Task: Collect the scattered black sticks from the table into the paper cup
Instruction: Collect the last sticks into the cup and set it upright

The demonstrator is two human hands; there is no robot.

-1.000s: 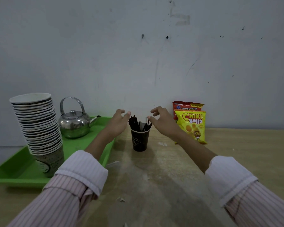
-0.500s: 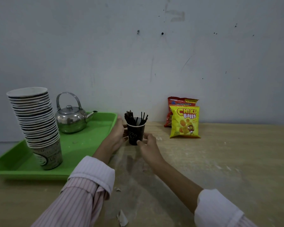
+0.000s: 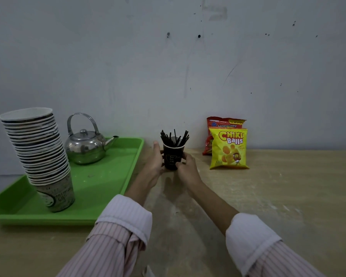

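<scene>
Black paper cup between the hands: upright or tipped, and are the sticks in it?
Upright. The paper cup stands on the table, black sticks poking from its rim.

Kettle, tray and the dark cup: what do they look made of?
Kettle: polished metal, likely steel; mirror reflections. Tray: green plastic, probably; smooth with a soft sheen and moulded rim. Cup: matte dark paper with a pale rolled rim, held between the left hand and right hand.

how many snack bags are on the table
2. The yellow bag stands on the table near the wall, right of the cup. The red bag stands right behind it, partly hidden. None other shows.
</scene>
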